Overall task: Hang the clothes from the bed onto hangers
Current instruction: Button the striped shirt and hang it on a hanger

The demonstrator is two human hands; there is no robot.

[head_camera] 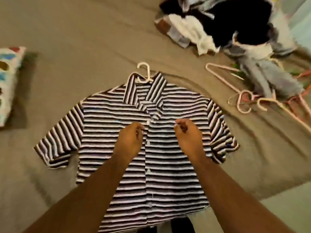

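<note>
A black-and-white striped button shirt [168, 148] lies flat, front up, on the brown bed sheet [75, 39]. A white hanger [146, 73] sits inside its collar, with only the hook sticking out at the far end. My left hand [130, 140] hovers over the chest just left of the button placket, fingers curled in. My right hand [188, 137] is over the chest to the right of the placket, also curled, with nothing visible in it. A pile of clothes [218, 27] lies at the far right.
Several pink and white empty hangers [244, 98] lie on the sheet to the right of the shirt, partly under a grey garment [269, 76]. A patterned pillow [8, 81] lies at the left edge. The bed's near edge runs along the lower right.
</note>
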